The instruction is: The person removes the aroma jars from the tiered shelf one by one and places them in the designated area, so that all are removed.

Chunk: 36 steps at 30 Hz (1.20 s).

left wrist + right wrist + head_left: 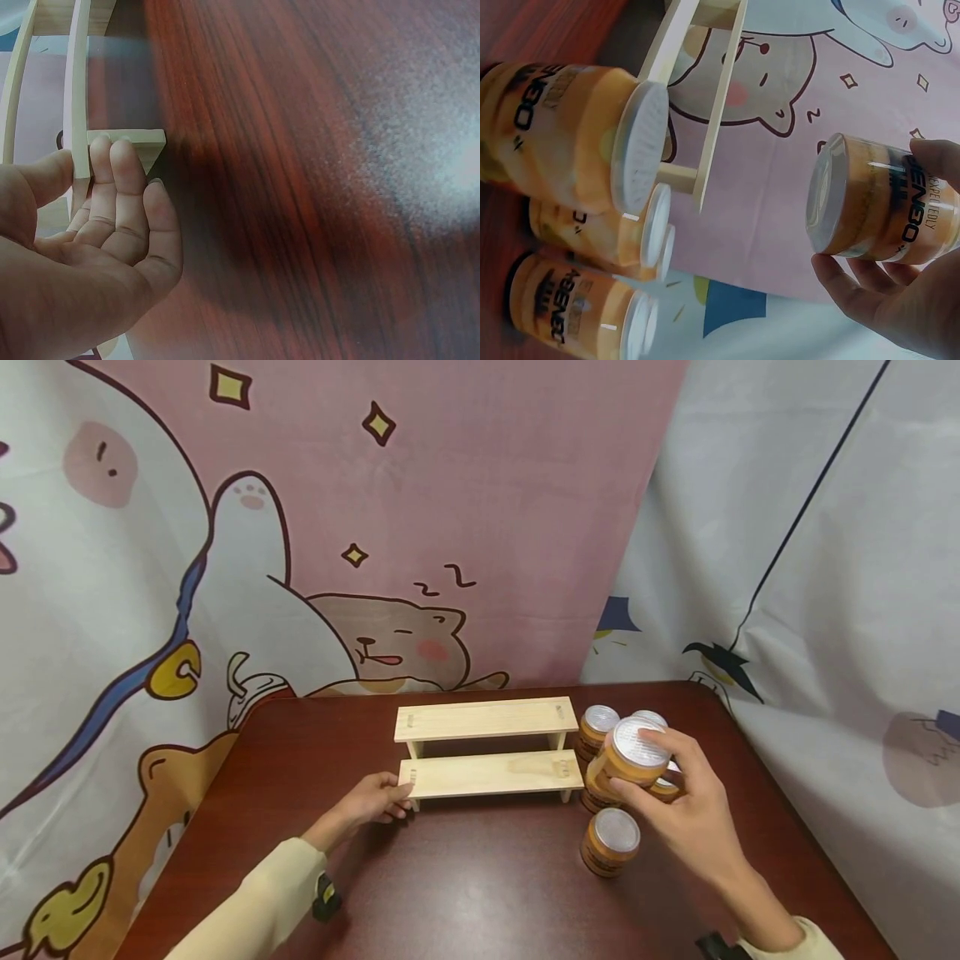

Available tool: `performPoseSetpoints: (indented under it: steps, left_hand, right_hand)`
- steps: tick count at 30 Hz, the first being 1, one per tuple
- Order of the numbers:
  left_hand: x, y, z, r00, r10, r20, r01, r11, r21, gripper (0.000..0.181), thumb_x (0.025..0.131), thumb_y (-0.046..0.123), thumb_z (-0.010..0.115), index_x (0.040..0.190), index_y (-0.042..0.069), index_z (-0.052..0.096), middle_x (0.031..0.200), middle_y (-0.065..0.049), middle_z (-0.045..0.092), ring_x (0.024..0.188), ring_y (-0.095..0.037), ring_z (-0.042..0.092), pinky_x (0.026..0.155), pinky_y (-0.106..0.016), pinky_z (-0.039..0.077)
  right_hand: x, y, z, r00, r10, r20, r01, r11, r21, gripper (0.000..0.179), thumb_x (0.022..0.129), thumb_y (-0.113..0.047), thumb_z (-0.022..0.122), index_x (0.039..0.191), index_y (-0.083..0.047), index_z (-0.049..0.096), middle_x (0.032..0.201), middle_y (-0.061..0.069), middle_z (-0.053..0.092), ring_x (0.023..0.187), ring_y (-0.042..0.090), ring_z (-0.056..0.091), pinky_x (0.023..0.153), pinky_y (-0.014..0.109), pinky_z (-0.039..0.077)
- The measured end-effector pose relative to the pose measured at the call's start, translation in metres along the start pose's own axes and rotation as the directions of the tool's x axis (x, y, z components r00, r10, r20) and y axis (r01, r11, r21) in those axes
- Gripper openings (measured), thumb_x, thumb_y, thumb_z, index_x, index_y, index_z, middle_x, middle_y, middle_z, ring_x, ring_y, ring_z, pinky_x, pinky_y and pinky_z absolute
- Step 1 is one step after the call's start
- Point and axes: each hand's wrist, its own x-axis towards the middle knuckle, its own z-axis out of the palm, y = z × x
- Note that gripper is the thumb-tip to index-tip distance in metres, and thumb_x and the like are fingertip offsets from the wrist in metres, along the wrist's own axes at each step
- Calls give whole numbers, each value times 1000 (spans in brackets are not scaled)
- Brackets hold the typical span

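Note:
A pale two-step wooden shelf stands on the dark table. My left hand grips the left end of its lower step; in the left wrist view the thumb lies on one face of the board, the fingers curled behind its edge by the support leg. To the shelf's right, my right hand holds an orange-labelled jar with a silvery lid, raised above other jars. The right wrist view shows thumb and fingers round this jar. One more jar stands nearest me, in front of the group.
Several matching jars stand close together at the shelf's right end, among them a rear jar, partly hidden by the held one. The reddish-brown table runs back to a cartoon-printed curtain, and a pale curtain hangs along the right side.

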Motion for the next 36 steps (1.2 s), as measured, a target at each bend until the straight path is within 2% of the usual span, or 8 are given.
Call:
performPoseSetpoints:
  steps: [4, 10, 16, 21, 26, 36]
  left_hand:
    - [-1, 0, 0, 1000, 0, -1, 0, 1000, 1, 28, 102, 27, 59, 108, 0, 55, 89, -9, 73, 74, -13, 67, 72, -36, 54]
    - [-1, -1, 1, 1000, 12, -1, -12, 1000, -5, 28, 102, 26, 59, 108, -1, 55, 89, -11, 73, 73, -13, 66, 72, -38, 54]
    - [-3, 1, 1, 1000, 11, -2, -11, 1000, -6, 27, 102, 25, 59, 107, -1, 54, 89, -11, 73, 72, -13, 66, 71, -37, 54]
    - [-2, 1, 0, 1000, 11, 2, -11, 1000, 1, 27, 102, 26, 58, 107, -1, 54, 89, -10, 73, 72, -13, 66, 72, -37, 54]
    - [-1, 1, 0, 1000, 7, 3, -7, 1000, 1, 28, 102, 26, 58, 108, -1, 54, 89, -11, 73, 73, -13, 67, 72, -36, 54]
    - [0, 0, 0, 1000, 14, 8, -14, 1000, 12, 29, 103, 27, 58, 107, -1, 54, 93, -15, 73, 75, -15, 67, 76, -43, 55]
  right_hand:
    - [-2, 3, -4, 1000, -13, -3, 13, 1000, -2, 73, 65, 20, 83, 130, 3, 55, 128, -6, 54, 102, -3, 59, 73, 10, 52]
    - [-5, 9, -10, 1000, -18, -19, 17, 997, -71, 75, 62, 16, 86, 129, -1, 58, 130, -9, 54, 106, -4, 56, 76, 5, 47]
    - [-9, 13, -15, 1000, -16, -26, 13, 997, -82, 76, 62, 17, 86, 129, 0, 58, 131, -9, 53, 100, -5, 57, 76, 5, 46]
    - [-12, 18, -20, 999, -17, -38, 13, 993, -114, 77, 60, 17, 87, 129, 0, 59, 130, -11, 54, 106, -5, 54, 79, 3, 43]
    - [-16, 21, -25, 999, 8, -52, -14, 993, -118, 78, 59, 17, 88, 129, -1, 59, 130, -13, 54, 106, -6, 54, 82, 3, 42]
    - [-26, 31, -34, 995, 82, -56, -90, 983, -158, 76, 60, 14, 88, 129, 1, 58, 129, -20, 52, 106, -10, 54, 85, 2, 42]
